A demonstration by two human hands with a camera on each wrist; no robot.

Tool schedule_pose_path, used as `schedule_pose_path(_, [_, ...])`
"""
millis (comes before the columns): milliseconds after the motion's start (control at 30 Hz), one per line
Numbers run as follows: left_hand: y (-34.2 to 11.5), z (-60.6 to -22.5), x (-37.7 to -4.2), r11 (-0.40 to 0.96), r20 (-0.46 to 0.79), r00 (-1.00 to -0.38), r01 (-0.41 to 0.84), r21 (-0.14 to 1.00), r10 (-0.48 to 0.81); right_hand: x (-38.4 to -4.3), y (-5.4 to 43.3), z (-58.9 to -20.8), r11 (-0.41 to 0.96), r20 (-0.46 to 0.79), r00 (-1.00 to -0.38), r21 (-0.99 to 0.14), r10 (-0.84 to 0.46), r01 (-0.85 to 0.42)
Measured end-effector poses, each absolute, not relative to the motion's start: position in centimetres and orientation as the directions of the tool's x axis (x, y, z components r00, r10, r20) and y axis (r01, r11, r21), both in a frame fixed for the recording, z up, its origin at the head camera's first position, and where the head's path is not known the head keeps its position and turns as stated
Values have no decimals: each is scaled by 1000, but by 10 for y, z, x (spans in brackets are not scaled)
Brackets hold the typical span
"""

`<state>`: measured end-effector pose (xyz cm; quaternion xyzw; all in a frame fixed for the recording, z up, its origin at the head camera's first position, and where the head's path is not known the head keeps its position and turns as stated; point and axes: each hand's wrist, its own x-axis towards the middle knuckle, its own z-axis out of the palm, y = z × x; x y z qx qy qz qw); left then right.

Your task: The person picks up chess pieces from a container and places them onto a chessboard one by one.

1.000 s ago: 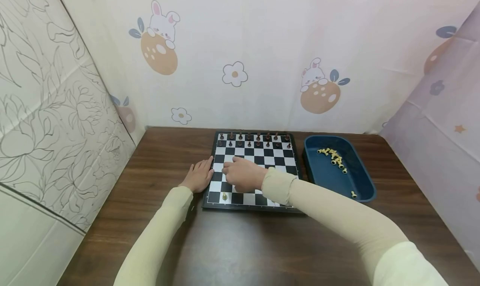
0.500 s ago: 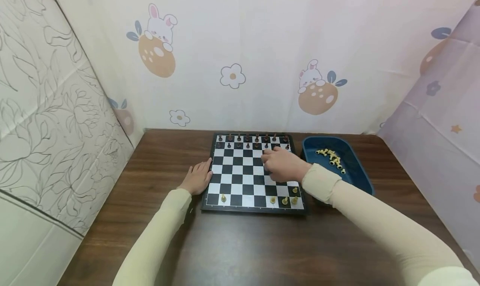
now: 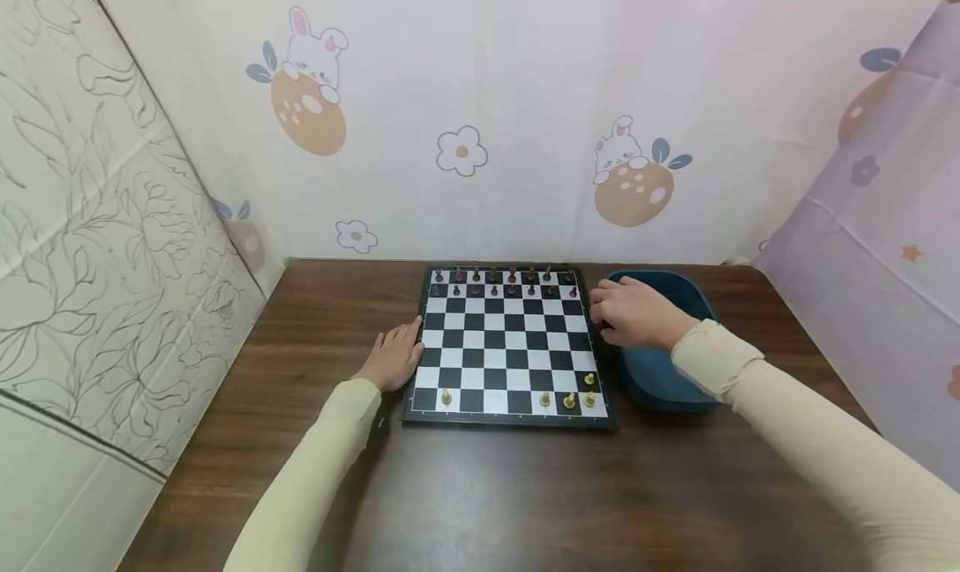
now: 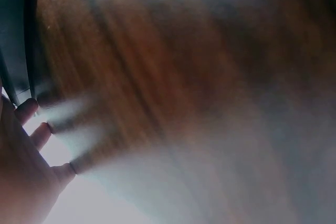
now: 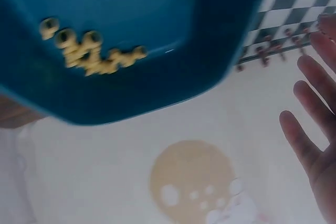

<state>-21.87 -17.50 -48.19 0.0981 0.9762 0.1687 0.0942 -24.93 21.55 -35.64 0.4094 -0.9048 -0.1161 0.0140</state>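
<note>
Yellow pieces (image 5: 94, 66) seemingly lie apart from right grip (image 3: 633, 312).

Chessboard (image 3: 495, 338) and tray (image 3: 663, 393) on the table (image 3: 465, 497), tray to the right, wall hanging (image 3: 525, 197) behind.
Far pieces (image 3: 493, 291) stand in two rows along the board's back edge; of the near pieces (image 3: 569, 400), three stand at the front row's right end, one behind them, one toward its left end. Loose pieces (image 5: 86, 51) lie in the tray. Left hand (image 3: 392, 357) at the board's left edge; right hand (image 3: 636, 312) over the tray's left rim.
</note>
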Motion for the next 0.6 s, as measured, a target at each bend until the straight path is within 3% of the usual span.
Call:
schedule_pose_path(233, [-176, -484, -219, 924, -141, -964, 166, 345, 225, -245, 255, -356, 624, -22, -647, 245, -762, -742])
schedule_pose_path(600, [-174, -480, -217, 922, -147, -964, 159, 354, 223, -233, 305, -376, 641, -57, -660, 190, -749, -744])
